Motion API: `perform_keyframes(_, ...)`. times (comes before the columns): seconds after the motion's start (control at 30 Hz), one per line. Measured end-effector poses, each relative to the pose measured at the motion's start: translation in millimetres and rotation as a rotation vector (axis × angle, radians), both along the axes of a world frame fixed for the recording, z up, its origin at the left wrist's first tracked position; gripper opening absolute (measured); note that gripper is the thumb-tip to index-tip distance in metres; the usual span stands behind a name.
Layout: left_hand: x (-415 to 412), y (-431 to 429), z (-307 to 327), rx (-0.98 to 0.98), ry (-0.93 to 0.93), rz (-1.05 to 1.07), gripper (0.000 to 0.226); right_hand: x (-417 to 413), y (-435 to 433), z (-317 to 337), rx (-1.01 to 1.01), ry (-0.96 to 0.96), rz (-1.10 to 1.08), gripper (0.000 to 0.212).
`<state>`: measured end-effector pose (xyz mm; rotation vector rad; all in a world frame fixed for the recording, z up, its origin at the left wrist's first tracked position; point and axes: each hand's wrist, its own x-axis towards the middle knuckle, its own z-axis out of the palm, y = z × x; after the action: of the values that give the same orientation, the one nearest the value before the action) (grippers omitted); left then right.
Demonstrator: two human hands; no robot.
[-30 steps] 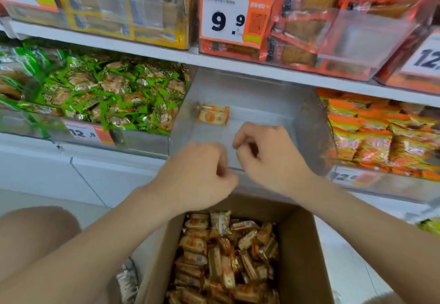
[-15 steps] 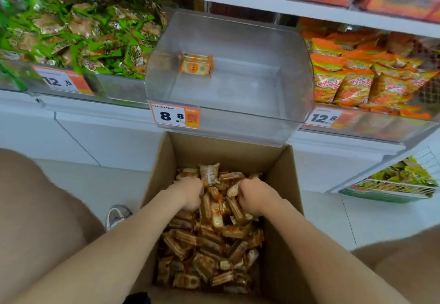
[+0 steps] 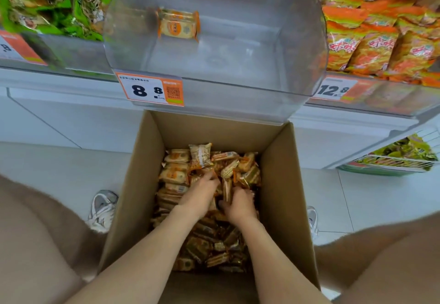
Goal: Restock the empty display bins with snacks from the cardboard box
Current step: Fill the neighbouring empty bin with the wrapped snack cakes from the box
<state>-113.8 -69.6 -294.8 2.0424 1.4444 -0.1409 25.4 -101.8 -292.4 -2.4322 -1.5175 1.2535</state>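
An open cardboard box [image 3: 283,184] stands on the floor below the shelf, filled with small orange-and-gold wrapped snacks [image 3: 176,175]. Both my hands are deep inside it. My left hand [image 3: 200,195] digs into the pile with fingers curled around snack packets. My right hand [image 3: 239,205] sits beside it, fingers curled into the packets too. Above the box, a clear plastic display bin [image 3: 238,65] holds a single snack packet [image 3: 178,25] near its back. An 8.8 price tag [image 3: 150,90] is fixed to the bin's front.
A bin of green snack packets [image 3: 54,1] lies to the left, a bin of orange packets [image 3: 376,39] to the right. My bare knees flank the box, with white sneakers [image 3: 102,210] on the pale tiled floor. A low basket of packets [image 3: 395,158] sits at right.
My hands dropped from the bin's front edge down into the box and pushed deeper into the snack pile, closing together. The view tilted downward.
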Motion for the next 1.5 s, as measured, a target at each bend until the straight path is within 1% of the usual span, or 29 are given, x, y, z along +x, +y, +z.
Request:
perform_keyframes(0.13,-0.1,5.6,-5.7,0.058,-0.014,-0.02,0.051,3.1,3.5,7.5,-0.034,0.128,-0.149,0.036)
perform_keyframes(0.2,-5.6,6.4,-7.3,0.095,-0.034,-0.033,0.046,6.8,9.3,12.9,-0.044,0.251,-0.27,0.037)
perform_keyframes(0.3,-16.8,4.3,-4.2,0.1,-0.066,-0.008,0.023,9.2,15.8,28.6,-0.058,0.449,-0.414,0.029)
perform_keyframes(0.33,-20.3,3.8,-3.9,0.107,-0.057,0.0,0.017,10.3,18.3,33.3,-0.062,0.492,-0.444,0.033)
perform_keyframes(0.37,-22.9,2.7,-3.3,0.116,-0.05,0.0,0.017,12.3,20.8,37.0,-0.048,0.517,-0.473,0.04)
perform_keyframes(0.4,-24.0,1.6,-4.0,0.117,-0.037,-0.012,0.022,15.1,22.6,39.7,-0.017,0.522,-0.496,0.044)
perform_keyframes(0.47,-21.4,-3.4,-4.4,0.105,-0.001,-0.085,0.044,20.6,23.5,47.7,0.076,0.515,-0.536,0.046)
perform_keyframes(0.53,-12.5,-10.8,-0.2,0.078,0.068,-0.194,0.067,22.8,20.3,64.5,0.145,0.478,-0.55,0.041)
perform_keyframes(0.57,-7.1,-15.0,2.5,0.067,0.123,-0.26,0.073,24.8,18.7,68.8,0.175,0.453,-0.538,0.039)
perform_keyframes(0.6,-1.7,-18.2,4.0,0.072,0.18,-0.334,0.073,27.1,18.1,70.8,0.207,0.427,-0.508,0.041)
perform_keyframes(0.67,6.4,-19.6,0.1,0.083,0.27,-0.455,0.066,32.5,17.4,73.6,0.254,0.391,-0.413,0.046)
perform_keyframes(0.73,11.8,-17.2,-7.2,0.081,0.309,-0.5,0.056,39.1,18.0,76.4,0.266,0.381,-0.324,0.045)
perform_keyframes(0.77,12.8,-16.9,-7.9,0.08,0.3,-0.48,0.05,43.3,19.1,78.0,0.269,0.379,-0.289,0.044)
perform_keyframes(0.83,13.1,-15.9,-5.8,0.079,0.212,-0.402,0.042,51.5,21.6,83.6,0.274,0.394,-0.229,0.043)
perform_keyframes(0.87,11.4,-14.8,-4.9,0.074,0.119,-0.335,0.04,55.2,23.2,86.2,0.274,0.392,-0.206,0.049)
perform_keyframes(0.9,8.5,-13.9,-2.3,0.058,0.011,-0.232,0.038,57.9,24.8,90.0,0.276,0.367,-0.18,0.056)
perform_keyframes(0.93,5.4,-11.9,0.6,0.031,-0.108,-0.083,0.033,59.3,26.4,94.4,0.28,0.319,-0.143,0.059)
perform_keyframes(0.97,0.9,-9.6,4.2,0.004,-0.224,0.082,0.027,60.1,27.4,97.6,0.286,0.265,-0.098,0.054)
perform_keyframes(1.0,-3.6,-6.4,8.4,-0.035,-0.339,0.242,0.023,60.0,27.8,100.2,0.295,0.217,-0.051,0.042)
perform_keyframes(1.03,-8.7,-2.5,14.7,-0.092,-0.43,0.362,0.021,58.8,28.0,101.3,0.306,0.182,-0.008,0.033)
perform_keyframes(1.07,-13.7,1.0,21.7,-0.172,-0.521,0.465,0.019,57.0,27.8,102.2,0.325,0.163,0.025,0.031)
perform_keyframes(1.17,-26.4,7.7,51.6,-0.464,-0.825,0.716,0.019,48.1,26.3,108.6,0.39,0.136,0.092,0.047)
perform_keyframes(1.2,-30.2,8.7,62.8,-0.512,-0.894,0.75,0.022,45.0,25.9,111.8,0.409,0.145,0.119,0.048)
perform_keyframes(1.27,-36.8,8.9,86.0,-0.543,-0.962,0.75,0.026,40.9,24.5,120.7,0.436,0.175,0.179,0.045)
perform_keyframes(1.33,-42.1,9.3,108.6,-0.548,-0.992,0.719,0.028,39.6,23.4,131.8,0.47,0.186,0.221,0.046)
perform_keyframes(1.43,-50.2,11.8,138.2,-0.573,-1.031,0.673,0.028,35.2,24.7,149.7,0.548,0.154,0.276,0.054)
perform_keyframes(1.5,-56.6,15.1,159.0,-0.579,-1.035,0.616,0.029,27.5,24.9,165.6,0.619,0.165,0.28,0.053)
